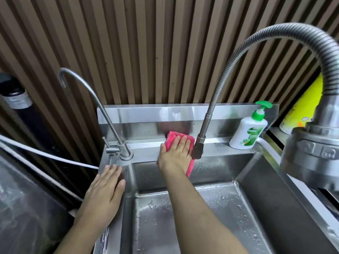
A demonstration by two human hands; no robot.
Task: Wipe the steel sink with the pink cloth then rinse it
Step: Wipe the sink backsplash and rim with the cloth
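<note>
The pink cloth (170,138) is pressed flat against the back ledge (220,149) of the steel sink (266,189) by the right hand (175,153). The fingers of that hand are laid out straight on top of the cloth rather than curled round it. One corner of the cloth is left hanging over the ledge edge into the basin. The cloth is found just beside the base of the flexible-hose faucet (211,110) (whether the two touch cannot be told).

The left hand (106,187) is spread open, palm down, on the sink's left rim, near the slim gooseneck tap (102,107); nothing is held by it.

Water drops are scattered over the basin floor. A green-capped soap bottle (247,132) is stood upright on the ledge at the right, well apart from the cloth. The faucet's spray head (311,154) is seen close to the camera, and a slatted wall (146,52) is seen behind.
</note>
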